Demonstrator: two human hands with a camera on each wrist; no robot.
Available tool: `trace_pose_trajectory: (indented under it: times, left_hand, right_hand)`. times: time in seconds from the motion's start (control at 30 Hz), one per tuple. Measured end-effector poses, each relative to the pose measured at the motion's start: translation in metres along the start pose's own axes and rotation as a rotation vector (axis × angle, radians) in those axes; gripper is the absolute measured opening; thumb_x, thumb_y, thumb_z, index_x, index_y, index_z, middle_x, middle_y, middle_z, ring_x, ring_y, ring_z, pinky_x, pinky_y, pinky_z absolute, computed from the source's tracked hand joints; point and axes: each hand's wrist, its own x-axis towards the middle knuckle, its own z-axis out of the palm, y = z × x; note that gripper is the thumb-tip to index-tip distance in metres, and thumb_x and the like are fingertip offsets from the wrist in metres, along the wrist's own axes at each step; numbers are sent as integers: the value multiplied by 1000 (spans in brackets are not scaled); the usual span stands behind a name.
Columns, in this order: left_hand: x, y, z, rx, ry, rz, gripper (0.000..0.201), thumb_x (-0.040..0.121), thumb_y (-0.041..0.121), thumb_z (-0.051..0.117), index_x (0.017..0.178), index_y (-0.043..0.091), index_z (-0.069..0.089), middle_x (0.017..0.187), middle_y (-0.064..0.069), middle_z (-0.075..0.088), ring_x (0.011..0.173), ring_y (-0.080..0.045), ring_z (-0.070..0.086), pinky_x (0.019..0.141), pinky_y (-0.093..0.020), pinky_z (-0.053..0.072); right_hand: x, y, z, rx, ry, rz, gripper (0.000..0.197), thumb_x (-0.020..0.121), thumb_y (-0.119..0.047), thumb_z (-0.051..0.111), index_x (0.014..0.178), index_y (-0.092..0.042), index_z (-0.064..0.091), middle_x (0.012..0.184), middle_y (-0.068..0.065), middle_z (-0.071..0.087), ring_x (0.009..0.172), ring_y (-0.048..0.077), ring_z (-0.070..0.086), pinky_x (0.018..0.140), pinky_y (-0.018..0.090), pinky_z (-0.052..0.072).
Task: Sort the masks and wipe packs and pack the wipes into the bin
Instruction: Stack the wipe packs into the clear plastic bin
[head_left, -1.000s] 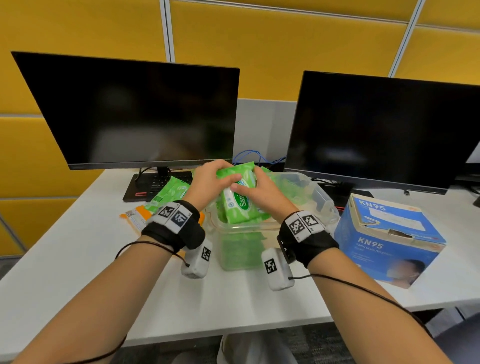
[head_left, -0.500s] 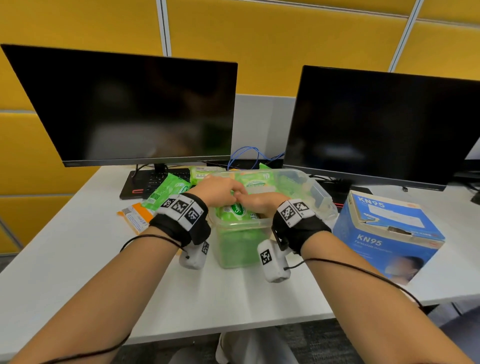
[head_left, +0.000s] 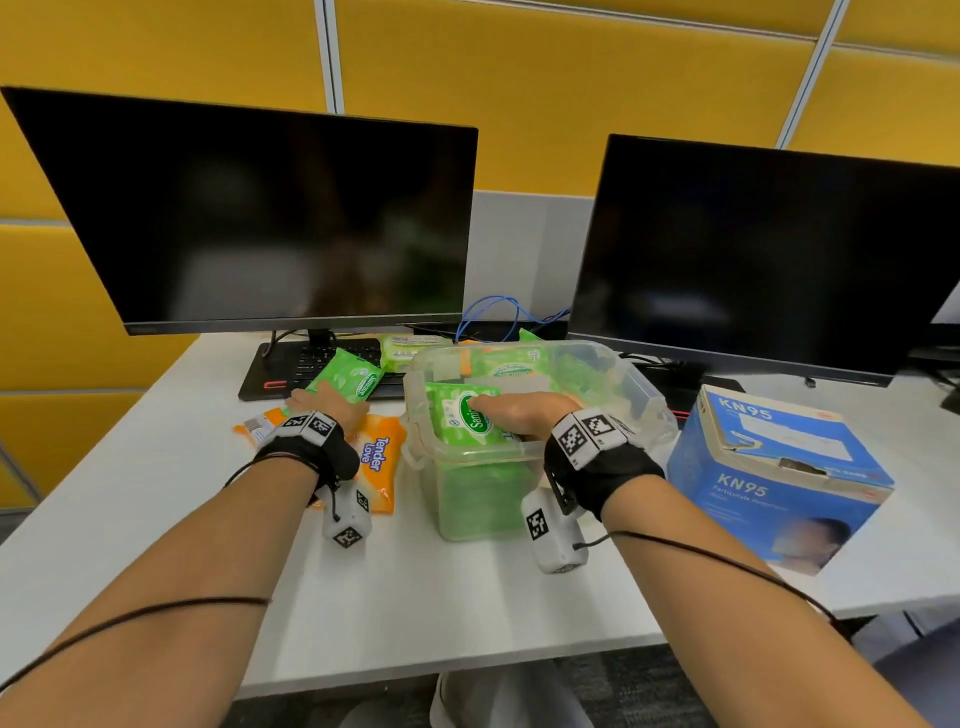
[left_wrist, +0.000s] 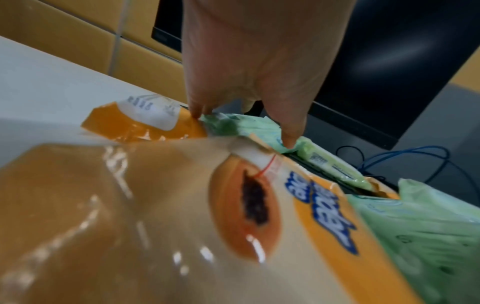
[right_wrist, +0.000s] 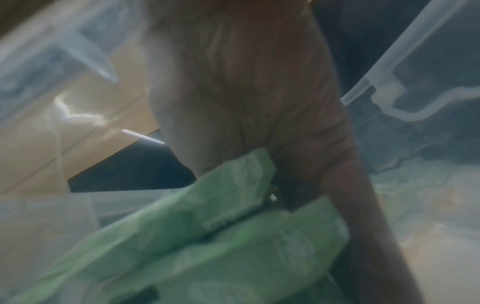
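A clear plastic bin stands mid-desk with several green wipe packs inside. My right hand lies flat on the top green pack and presses it down at the bin's near left corner; in the right wrist view the palm sits over that pack. My left hand reaches left of the bin, its straight fingertips touching the near edge of another green pack that lies on the keyboard. An orange wipe pack lies under my left wrist.
A blue KN95 mask box stands right of the bin. A second orange pack and a pale green pack lie near the black keyboard. Two dark monitors rise at the back, with a blue cable between them.
Both hands lowered the green pack into the bin. My left hand then let go and moved left to the pack on the keyboard, while my right hand stayed on the pack in the bin.
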Motion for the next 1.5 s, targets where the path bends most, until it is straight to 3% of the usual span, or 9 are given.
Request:
trace_pose_trajectory:
  times: [0.23, 0.4, 0.7, 0.83, 0.93, 1.07, 1.17, 1.3, 1.5]
  left_hand:
    - [13, -7, 10, 133, 27, -34, 103, 75, 68, 59, 150, 18, 7, 151, -21, 24, 139, -41, 23, 112, -50, 24]
    - [14, -1, 13, -13, 114, -30, 71, 78, 53, 67, 122, 0, 49, 129, -22, 52, 120, -38, 48, 97, -44, 41]
    - [-31, 16, -47, -766, 445, 288, 32, 90, 20, 59, 115, 0, 54, 115, -19, 62, 107, -31, 57, 84, -33, 41]
    - [-66, 36, -65, -891, 330, 686, 22, 89, 16, 60, 105, 13, 45, 106, -1, 62, 95, -14, 61, 75, -22, 49]
    - [-88, 52, -69, -763, 162, 926, 23, 86, 11, 65, 101, 14, 48, 94, 11, 63, 87, 5, 62, 76, -13, 49]
    - [-110, 70, -63, -416, 48, 1143, 26, 79, 3, 66, 85, 17, 45, 109, 9, 67, 102, 1, 60, 84, -15, 47]
    - [-117, 80, -54, -230, 117, 1175, 34, 76, 1, 65, 83, 23, 40, 116, 4, 63, 108, -17, 55, 87, -34, 47]
    - [-133, 84, -42, -187, 22, 965, 46, 84, 7, 59, 119, 30, 41, 117, -3, 54, 88, -20, 59, 70, -33, 47]
    - [-138, 85, -27, 475, -81, 1030, 51, 87, 65, 44, 135, 48, 40, 147, 13, 41, 132, -14, 42, 103, -42, 33]
  right_hand:
    - [-2, 0, -1, -14, -9, 15, 64, 101, -53, 19, 152, -14, 23, 158, 7, 22, 144, 25, 25, 117, 38, 18]
    - [2, 0, -1, -2, -25, 13, 64, 100, -54, 19, 151, -15, 26, 157, 7, 25, 143, 25, 27, 118, 40, 18]
    - [-1, -2, 0, 125, 57, -27, 71, 99, -58, 11, 151, -12, 26, 157, 10, 26, 142, 29, 30, 117, 42, 22]
    - [-5, -1, -5, 297, 315, -131, 70, 100, -54, 16, 145, -4, 34, 151, 16, 34, 137, 31, 36, 112, 43, 29]
    - [-5, 0, -11, 731, 534, -280, 59, 101, -49, 21, 124, -9, 56, 116, 14, 62, 103, 29, 59, 96, 43, 46]
    - [-16, 15, -22, 1388, 297, -351, 50, 97, -55, 33, 120, -18, 59, 90, 6, 69, 76, 24, 68, 63, 32, 54]
    - [-24, 24, -28, 1241, 128, -369, 29, 93, -28, 55, 117, -13, 62, 97, 5, 68, 76, 16, 66, 56, 24, 52]
    - [-23, 36, -42, 1097, 444, -315, 25, 84, -4, 59, 102, -17, 70, 97, 6, 69, 79, 17, 64, 59, 25, 51]
    - [-8, 75, -45, 559, 642, -6, 16, 72, -15, 62, 83, -11, 72, 91, 12, 68, 86, 31, 67, 67, 35, 59]
